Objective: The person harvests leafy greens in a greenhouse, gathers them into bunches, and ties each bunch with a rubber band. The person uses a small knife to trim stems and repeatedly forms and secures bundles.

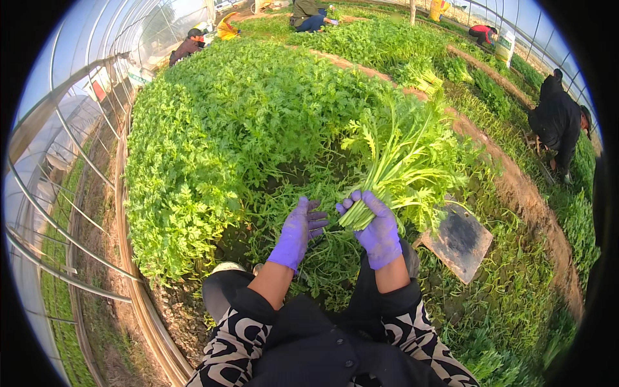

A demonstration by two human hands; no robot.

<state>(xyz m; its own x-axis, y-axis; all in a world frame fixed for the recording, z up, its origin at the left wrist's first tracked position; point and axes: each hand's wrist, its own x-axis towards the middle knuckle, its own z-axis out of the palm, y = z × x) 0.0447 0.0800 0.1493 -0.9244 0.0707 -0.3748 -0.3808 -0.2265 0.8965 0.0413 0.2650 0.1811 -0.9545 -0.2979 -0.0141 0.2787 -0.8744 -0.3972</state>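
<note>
A bunch of leafy greens with long pale stems (pixel 382 181) is gripped in my right hand (pixel 378 232), which wears a soiled purple glove. The cut stem ends point down and left, and the leaves fan out up and right. My left hand (pixel 301 232), in a matching glove, is held palm inward just left of the stem ends. Its fingers are apart and it holds nothing. Loose stems and leaves (pixel 329 271) lie on the ground beneath both hands. A dense bed of the same growing greens (pixel 217 121) stands ahead and to the left.
A flat, dirt-stained board (pixel 459 242) lies right of my knee. Tied bundles of greens (pixel 428 82) rest beyond a soil ridge (pixel 512 179). Several people crouch or bend farther off, one in dark clothes (pixel 558 121) at right. Greenhouse hoops (pixel 67 130) and plastic film line the left.
</note>
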